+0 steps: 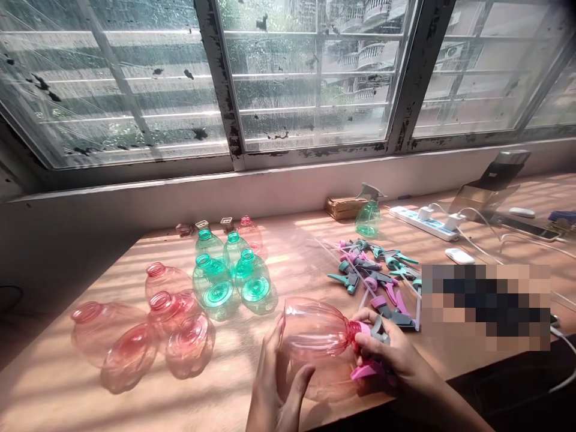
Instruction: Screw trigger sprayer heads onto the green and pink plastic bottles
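A see-through red bottle (315,327) lies on its side in front of me, its neck pointing right. My left hand (279,378) cups its base, fingers along the far side and thumb nearer me. At the neck, my right hand (382,345) grips a pink and grey trigger sprayer (369,367), thumb and fingers around the pink collar. The collar sits at the bottle's mouth; how far it is screwed on cannot be seen. Beyond my right hand lies a pile of loose trigger sprayers (373,270) in pink, teal and grey with thin tubes.
Capless red bottles (168,312) and green bottles (211,276) stand at the left. A green spray bottle with its sprayer (368,216) stands near the window by a brown bundle (344,207). Further right are a power strip (425,223), cables, and a white mouse-like object (459,256).
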A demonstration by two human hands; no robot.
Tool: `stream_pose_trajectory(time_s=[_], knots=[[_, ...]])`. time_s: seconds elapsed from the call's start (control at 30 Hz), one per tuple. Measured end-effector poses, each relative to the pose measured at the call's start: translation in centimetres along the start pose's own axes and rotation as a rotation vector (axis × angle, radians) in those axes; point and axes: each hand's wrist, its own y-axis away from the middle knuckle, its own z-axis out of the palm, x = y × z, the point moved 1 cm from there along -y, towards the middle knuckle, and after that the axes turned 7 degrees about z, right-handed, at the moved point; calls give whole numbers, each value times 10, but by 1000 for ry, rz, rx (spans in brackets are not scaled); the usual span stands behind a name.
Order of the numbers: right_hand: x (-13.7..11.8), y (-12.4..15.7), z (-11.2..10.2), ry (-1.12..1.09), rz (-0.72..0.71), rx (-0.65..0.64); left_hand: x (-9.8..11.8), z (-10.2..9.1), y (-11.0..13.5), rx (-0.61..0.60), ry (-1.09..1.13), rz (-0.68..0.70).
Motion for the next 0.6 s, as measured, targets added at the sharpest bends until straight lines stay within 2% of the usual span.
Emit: stream_pose_trajectory(time_s=[0.17,0.4,0.6], knots=[[4,2,2,98,-28,-29,-4,0,3,41,119,-170],[1,0,-2,-16,14,28,6,-2,-4,-11,59,-31],[2,0,-4,222,-90,12,-6,-2,2,41,105,-118]])
